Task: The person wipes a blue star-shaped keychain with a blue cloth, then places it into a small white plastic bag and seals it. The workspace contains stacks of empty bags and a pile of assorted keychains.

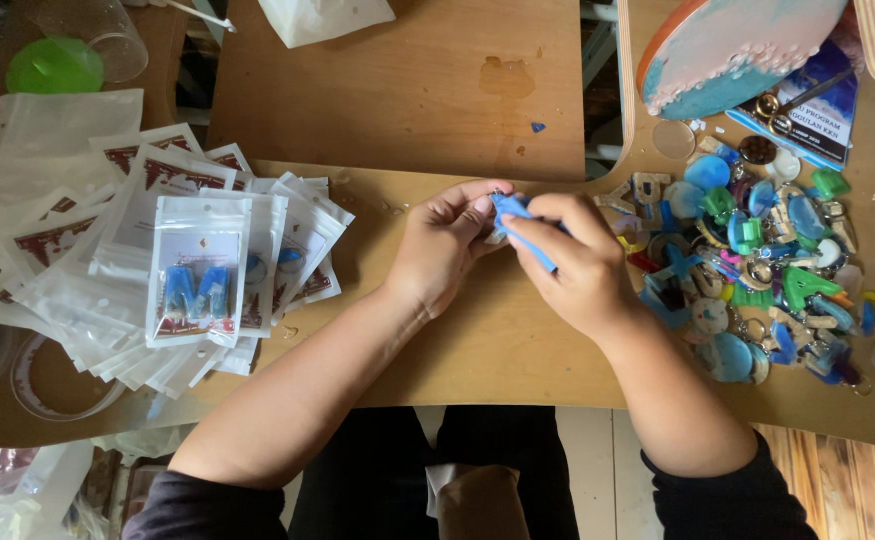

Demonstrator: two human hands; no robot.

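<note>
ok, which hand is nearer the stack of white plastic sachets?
Left. The left hand sits at table centre, apart from the stack of white plastic sachets to its left. The right hand is farther, beside the pile of colourful keychain charms.

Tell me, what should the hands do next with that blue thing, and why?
Probably keep pinching and finish working the small piece. Both the left hand and the right hand grip the blue tool between them, above the table. Loose charms lie to the right, filled bags to the left.
</note>
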